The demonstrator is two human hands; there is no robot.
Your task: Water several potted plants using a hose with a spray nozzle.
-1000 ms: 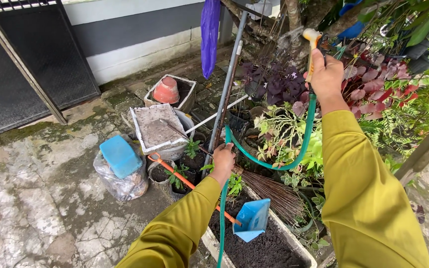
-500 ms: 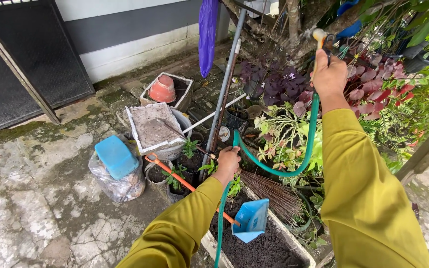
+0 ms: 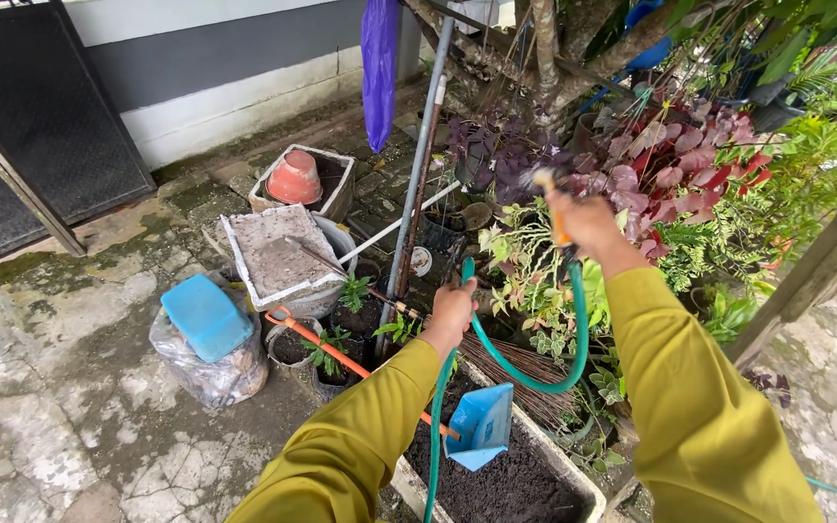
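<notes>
A: How is the green garden hose (image 3: pixel 573 329) held?
B: It is gripped by the left hand (image 3: pixel 452 308) at centre; its loop sags toward 5 o'clock. The blurred orange-and-cream nozzle (image 3: pixel 549 199) is clasped in the right hand (image 3: pixel 588 225), fingers wrapped shut, at 1 o'clock over the purple-leaved plants (image 3: pixel 496 155).

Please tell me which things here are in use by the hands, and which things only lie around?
In use: left hand and right hand gripping green rubber hose; orange spray nozzle.

Lying about: blue plastic dustpan, upturned terracotta pot, blue lidded box, purple hanging bag.
</notes>
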